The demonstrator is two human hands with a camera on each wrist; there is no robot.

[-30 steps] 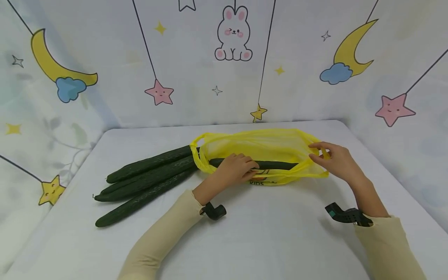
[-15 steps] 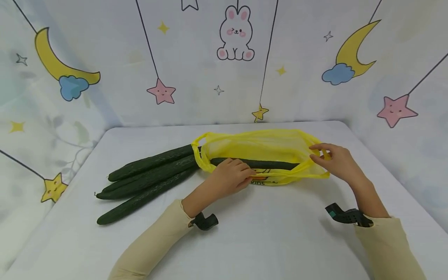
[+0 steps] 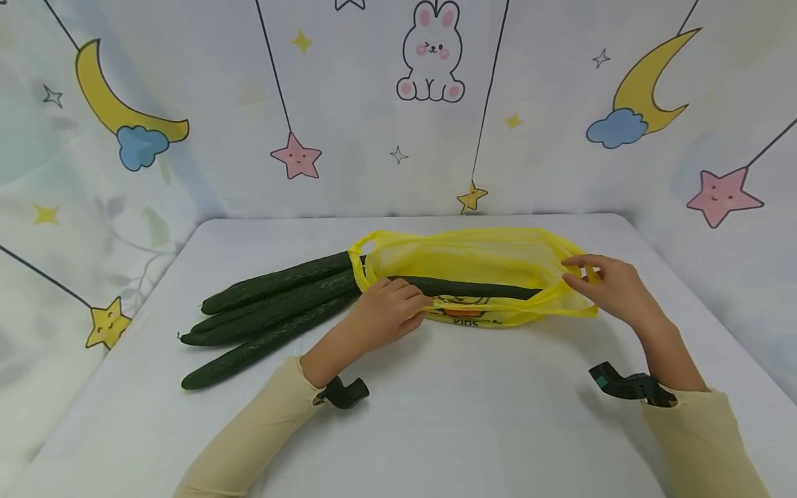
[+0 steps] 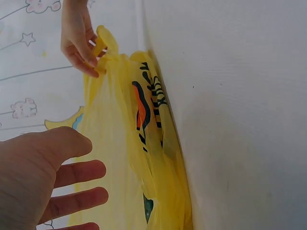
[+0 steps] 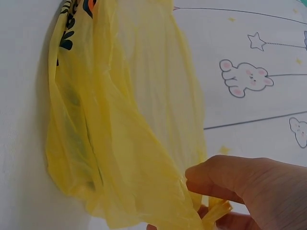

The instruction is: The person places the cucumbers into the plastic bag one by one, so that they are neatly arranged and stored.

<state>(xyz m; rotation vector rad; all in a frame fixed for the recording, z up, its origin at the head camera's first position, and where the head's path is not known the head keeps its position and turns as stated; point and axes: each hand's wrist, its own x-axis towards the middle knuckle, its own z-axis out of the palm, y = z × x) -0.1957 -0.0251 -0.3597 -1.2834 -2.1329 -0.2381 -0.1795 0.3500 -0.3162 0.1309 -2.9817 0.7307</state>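
Observation:
A yellow plastic bag (image 3: pixel 498 249) lies on its side, its mouth held wide. Through the mouth shows one long dark green cucumber (image 3: pixel 479 288). My right hand (image 3: pixel 613 289) holds the bag's right end, the handle (image 5: pixel 218 211) between thumb and fingers in the right wrist view. At the bag's lower left edge is my left hand (image 3: pixel 386 315); in the left wrist view its thumb (image 4: pixel 67 143) and fingers are spread apart, with nothing pinched. Several more cucumbers (image 3: pixel 274 308) lie left of the bag, their right ends behind or against its left handle.
Everything lies on a white-covered table (image 3: pixel 486 408). Behind it hangs a white cloth backdrop (image 3: pixel 349 90) printed with moons, stars and a rabbit. A dark camera mount (image 3: pixel 629 384) sits on the right wrist, another on the left.
My left hand has drawn back leftward along the bag's front edge, showing more of the cucumber inside. The right hand keeps its hold. The head view has shifted slightly.

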